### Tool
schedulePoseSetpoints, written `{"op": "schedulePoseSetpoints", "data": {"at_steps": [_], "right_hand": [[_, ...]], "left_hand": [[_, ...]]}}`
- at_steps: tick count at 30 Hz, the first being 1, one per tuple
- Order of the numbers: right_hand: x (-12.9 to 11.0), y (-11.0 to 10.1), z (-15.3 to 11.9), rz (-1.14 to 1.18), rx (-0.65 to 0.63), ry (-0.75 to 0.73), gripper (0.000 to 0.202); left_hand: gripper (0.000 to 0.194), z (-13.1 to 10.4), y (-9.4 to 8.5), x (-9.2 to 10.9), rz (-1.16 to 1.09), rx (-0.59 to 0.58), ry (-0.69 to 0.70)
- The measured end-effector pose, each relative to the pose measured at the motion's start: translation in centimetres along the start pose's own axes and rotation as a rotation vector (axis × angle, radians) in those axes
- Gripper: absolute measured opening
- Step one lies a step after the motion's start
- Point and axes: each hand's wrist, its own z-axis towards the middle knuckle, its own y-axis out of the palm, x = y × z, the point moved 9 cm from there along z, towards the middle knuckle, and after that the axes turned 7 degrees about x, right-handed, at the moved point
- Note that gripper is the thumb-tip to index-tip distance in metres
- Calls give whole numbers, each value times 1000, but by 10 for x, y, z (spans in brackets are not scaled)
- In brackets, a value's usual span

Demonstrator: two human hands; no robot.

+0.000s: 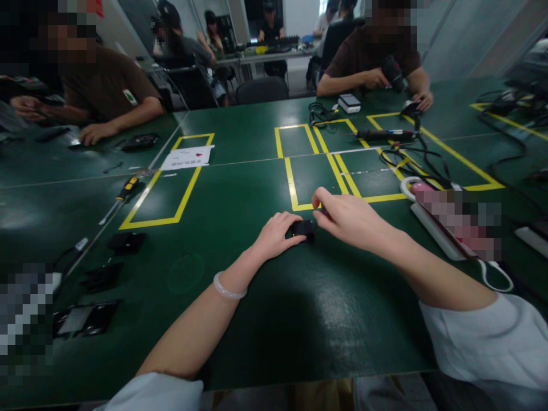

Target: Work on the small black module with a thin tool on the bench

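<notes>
My left hand rests on the green table, its thumb and fingers closed around a small black box-like part. A white bracelet circles that wrist. Just right of the part, my right hand is raised slightly with its fingers curled in a pinch. Whatever lies between those fingertips, if anything, is too dark and small to name. The right fingertips are close to the part; whether they touch it I cannot tell.
Black parts and a yellow-black screwdriver lie to the left. Yellow tape marks the green table. On the right are a pink-covered item, a corded electric screwdriver and cables. Co-workers sit across; one holds a drill.
</notes>
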Motion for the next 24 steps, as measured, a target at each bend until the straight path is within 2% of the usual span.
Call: {"op": "schedulePoseSetpoints", "data": {"at_steps": [24], "right_hand": [[0, 1, 0, -58, -18, -21, 20]], "left_hand": [[39, 0, 0, 1, 5, 0, 9]]}}
